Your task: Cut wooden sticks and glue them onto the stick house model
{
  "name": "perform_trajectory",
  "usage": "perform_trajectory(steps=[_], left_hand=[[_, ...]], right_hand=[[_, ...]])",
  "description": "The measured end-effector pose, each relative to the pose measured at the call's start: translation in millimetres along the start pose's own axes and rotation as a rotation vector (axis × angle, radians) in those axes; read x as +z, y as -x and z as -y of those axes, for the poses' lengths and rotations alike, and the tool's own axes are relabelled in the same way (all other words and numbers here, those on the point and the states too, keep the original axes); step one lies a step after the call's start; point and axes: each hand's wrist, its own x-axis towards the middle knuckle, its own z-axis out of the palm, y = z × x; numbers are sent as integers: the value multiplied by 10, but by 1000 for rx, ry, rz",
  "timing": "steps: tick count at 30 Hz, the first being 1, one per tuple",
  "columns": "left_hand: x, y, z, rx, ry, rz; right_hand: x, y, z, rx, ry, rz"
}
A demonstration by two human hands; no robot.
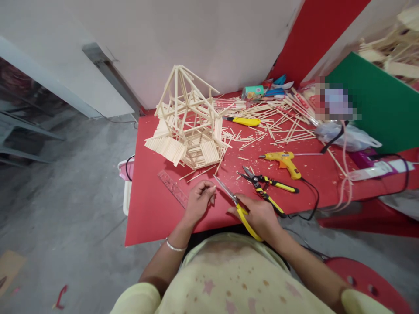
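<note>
My left hand (199,199) is closed in a pinch, with the pale end of a small wooden stick piece (214,187) showing at its fingertips. My right hand (257,213) grips yellow-handled scissors (242,216), whose metal blades point up and left, close to the left fingertips. Just beyond both hands stands a model frame (186,104) built from thin wooden sticks, with a pointed top and slatted panels around its base. A clear ruler (172,188) lies left of my left hand, partly hidden by it.
Black-and-yellow pliers (271,185) and a yellow glue gun (284,162) with a cord lie to the right on the red table (144,209). Behind are a yellow utility knife (245,121), scattered sticks (288,117), a green can (253,92) and a green board (376,100).
</note>
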Motion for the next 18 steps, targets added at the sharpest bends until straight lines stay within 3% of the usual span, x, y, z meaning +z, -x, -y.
perform_trajectory(steps=[5,11,18], left_hand=[[-5,-5,-165,31,92,-67],[-22,-161,-376,63,163,-111],[-55,-437,-497,81,212,-262]], right_hand=[[5,-8,-33,-47,292,-3],[29,-45,41,-152,333,17],[-21,-94,130,-177,372,62]])
